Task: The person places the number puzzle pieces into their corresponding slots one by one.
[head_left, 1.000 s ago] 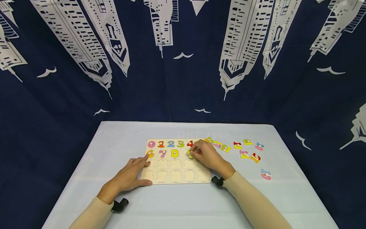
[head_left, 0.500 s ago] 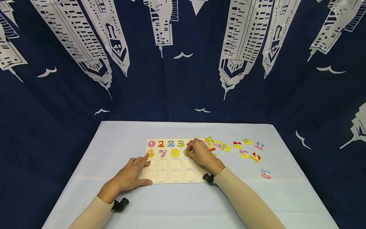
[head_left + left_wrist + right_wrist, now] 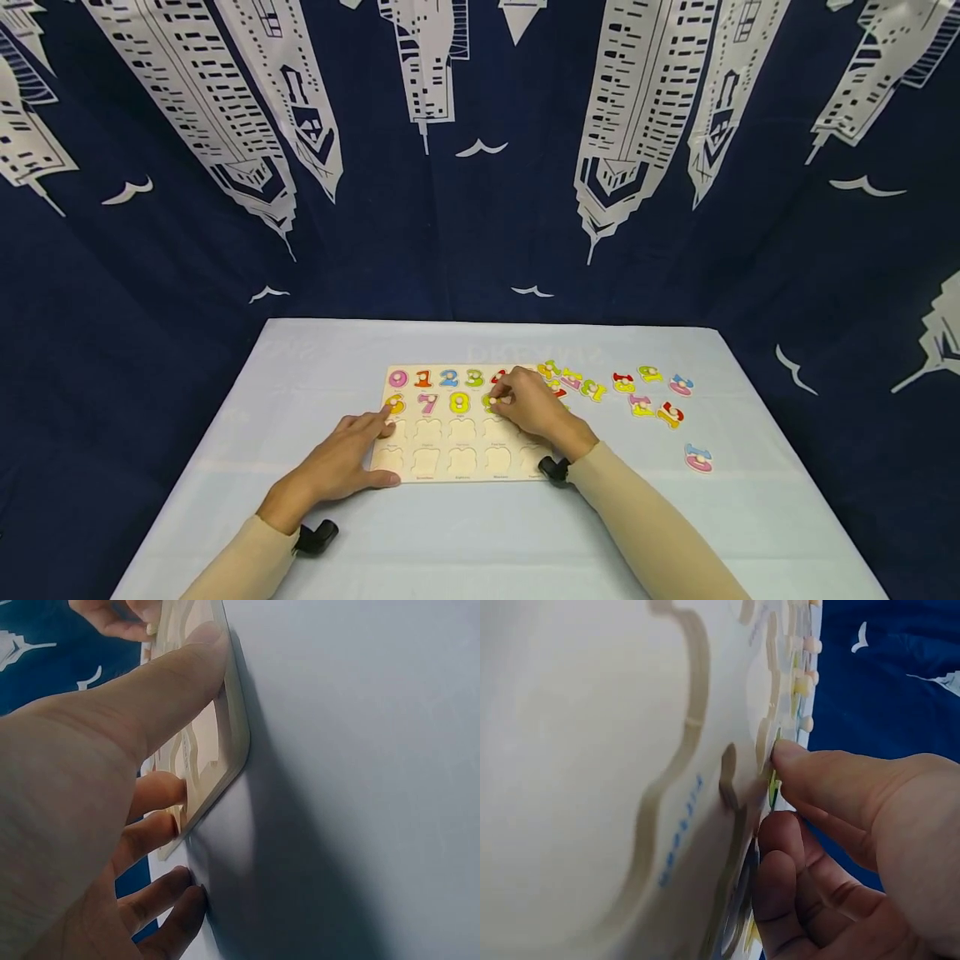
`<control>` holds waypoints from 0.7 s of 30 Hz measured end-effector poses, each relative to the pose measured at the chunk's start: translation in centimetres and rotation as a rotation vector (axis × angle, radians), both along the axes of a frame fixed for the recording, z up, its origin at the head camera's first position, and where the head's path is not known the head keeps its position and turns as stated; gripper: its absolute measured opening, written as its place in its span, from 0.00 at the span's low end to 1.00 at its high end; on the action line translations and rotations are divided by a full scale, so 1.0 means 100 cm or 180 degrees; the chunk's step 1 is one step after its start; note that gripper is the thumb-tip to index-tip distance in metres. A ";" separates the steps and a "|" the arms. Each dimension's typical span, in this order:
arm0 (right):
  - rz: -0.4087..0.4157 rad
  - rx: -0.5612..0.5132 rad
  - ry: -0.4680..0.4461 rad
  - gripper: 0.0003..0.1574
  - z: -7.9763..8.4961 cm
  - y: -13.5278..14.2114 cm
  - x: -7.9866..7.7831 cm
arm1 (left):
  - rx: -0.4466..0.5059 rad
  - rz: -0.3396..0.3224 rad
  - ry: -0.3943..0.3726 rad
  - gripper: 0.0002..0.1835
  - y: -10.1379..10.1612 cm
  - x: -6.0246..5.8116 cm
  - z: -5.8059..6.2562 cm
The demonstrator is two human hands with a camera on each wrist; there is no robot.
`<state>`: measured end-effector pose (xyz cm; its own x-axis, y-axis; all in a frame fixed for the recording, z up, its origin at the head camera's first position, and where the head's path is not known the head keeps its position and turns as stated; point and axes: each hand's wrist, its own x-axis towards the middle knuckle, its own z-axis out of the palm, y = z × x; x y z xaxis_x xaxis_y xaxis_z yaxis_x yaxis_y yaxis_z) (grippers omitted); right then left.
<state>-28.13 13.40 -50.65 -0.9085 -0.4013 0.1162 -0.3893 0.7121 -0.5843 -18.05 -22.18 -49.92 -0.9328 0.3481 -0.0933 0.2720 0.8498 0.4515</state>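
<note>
A pale wooden number puzzle board lies on the table. Its top two rows hold colourful knobbed number pieces, among them a yellow 8; the lower two rows show bare recesses. My left hand rests across the board's left edge, fingers spread and thumb at the near corner. With thumb and fingertips my right hand pinches a green number piece at the second row, just right of the 8. Most of that piece is hidden by the fingers. In the right wrist view a strip of green shows beside the thumb.
Several loose number pieces lie right of the board, including a red-and-yellow one and, nearer, a blue-and-pink one. The white table ends at a dark blue cloth with white printed buildings.
My right hand has shifted slightly left with the green piece, uncovering a red piece at the board's right side. My left hand has stayed in place.
</note>
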 end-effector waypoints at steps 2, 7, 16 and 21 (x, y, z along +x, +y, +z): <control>-0.0007 -0.0020 -0.0001 0.09 0.001 0.005 0.003 | 0.0002 -0.0004 -0.0009 0.60 0.000 0.000 -0.001; -0.0117 -0.0108 0.0055 0.14 0.006 0.021 0.013 | 0.0001 -0.0002 0.0014 0.62 0.000 0.000 -0.001; -0.0365 -0.0090 0.0325 0.14 0.010 0.075 0.034 | -0.0042 0.0011 0.0040 0.60 -0.001 -0.002 -0.004; -0.0558 -0.0031 0.0460 0.16 0.011 0.111 0.048 | -0.0028 -0.0014 0.0073 0.60 -0.001 -0.001 -0.003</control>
